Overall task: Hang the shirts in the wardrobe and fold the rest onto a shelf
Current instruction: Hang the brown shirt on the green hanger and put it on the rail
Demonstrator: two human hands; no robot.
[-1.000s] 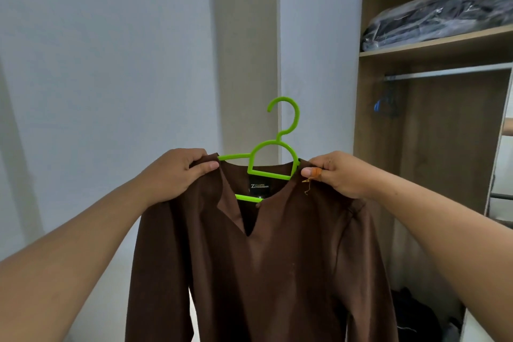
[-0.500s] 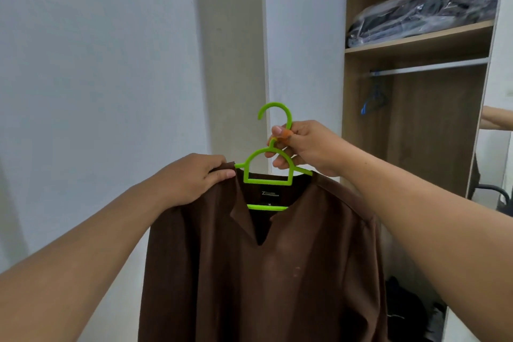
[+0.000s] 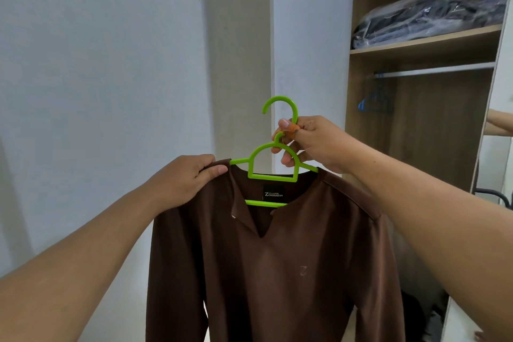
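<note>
Open wardrobe (image 3: pixel 416 125) behind: brown v-neck shirt (image 3: pixel 277 272) on green hanger (image 3: pixel 273 161).

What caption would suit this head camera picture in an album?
Right hand grips the green hanger, left hand holds the brown shirt before the open wardrobe.

The long-sleeved brown fabric shirt (image 3: pixel 277 272) hangs on the lime-green plastic hanger (image 3: pixel 273 166) at centre; the open wooden wardrobe (image 3: pixel 433 125) stands at two o'clock, behind.
</note>
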